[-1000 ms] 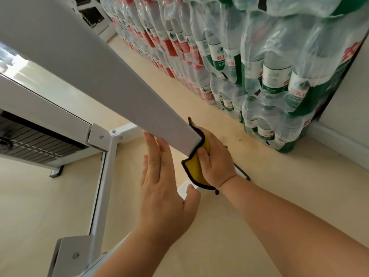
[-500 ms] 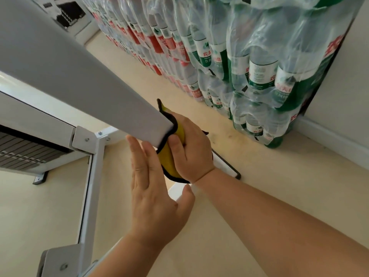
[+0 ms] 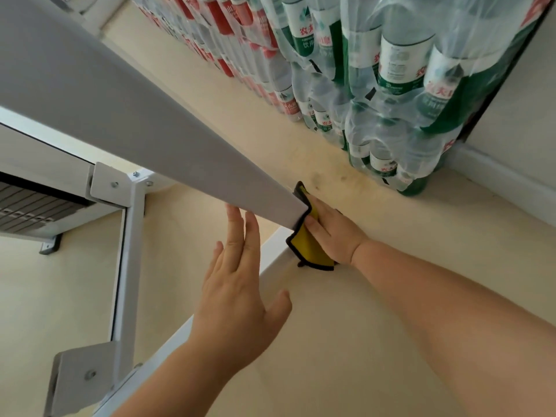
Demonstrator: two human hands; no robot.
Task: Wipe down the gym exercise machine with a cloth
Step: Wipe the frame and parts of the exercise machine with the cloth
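Observation:
A grey-white upright post (image 3: 126, 103) of the gym machine slants across the view from upper left down to its base. My right hand (image 3: 334, 233) grips a yellow cloth with a black hem (image 3: 307, 248) and holds it against the right side of the post near the bottom. My left hand (image 3: 237, 290) lies flat with straight fingers against the post's left side; its fingertips disappear behind the post's edge. White base rails (image 3: 129, 254) of the frame lie on the floor below.
Shrink-wrapped packs of water bottles (image 3: 376, 85) are stacked along the wall on the right, close to my right hand. A weight stack (image 3: 27, 209) sits at the left. A white skirting board (image 3: 505, 179) runs at the far right. The floor is beige.
My right hand has slid the cloth further down the post toward its base. The left hand followed down alongside, and my view tipped lower.

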